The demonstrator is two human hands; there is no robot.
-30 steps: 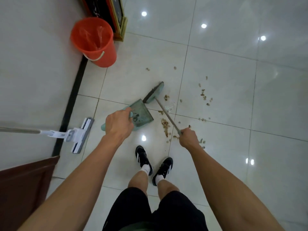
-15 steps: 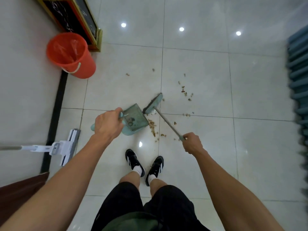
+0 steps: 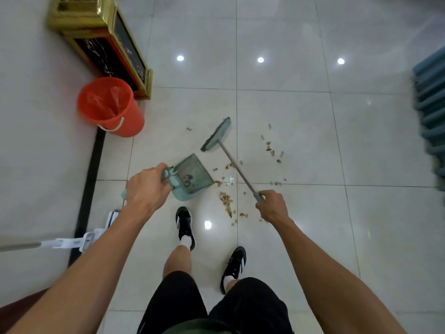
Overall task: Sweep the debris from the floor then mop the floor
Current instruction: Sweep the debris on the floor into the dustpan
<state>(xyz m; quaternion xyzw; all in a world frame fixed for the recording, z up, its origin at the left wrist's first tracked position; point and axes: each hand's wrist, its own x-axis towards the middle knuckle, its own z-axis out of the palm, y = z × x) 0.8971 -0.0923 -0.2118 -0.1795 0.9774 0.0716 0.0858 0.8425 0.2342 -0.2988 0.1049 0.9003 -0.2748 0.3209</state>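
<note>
My left hand (image 3: 147, 186) grips the handle of a teal dustpan (image 3: 191, 177) that rests on the white tile floor with a little dirt inside. My right hand (image 3: 272, 204) grips the end of a teal broom's pole; the broom head (image 3: 216, 135) sits beyond the dustpan, apart from it. Brown debris (image 3: 226, 201) lies in a loose pile just right of the dustpan mouth, under the pole. More brown debris (image 3: 273, 150) is scattered farther right. A white flat mop (image 3: 79, 241) lies at the left by the wall, partly hidden by my left forearm.
An orange bucket (image 3: 112, 107) with a clear liner stands by the left wall. A gold-framed black stand (image 3: 113, 44) is behind it. A blue ribbed object (image 3: 431, 102) fills the right edge. My feet (image 3: 185, 225) stand just behind the debris.
The broom head has swung away from the dustpan mouth, out past it. My right foot has stepped back. The view has shifted so the bucket and stand show more fully.
</note>
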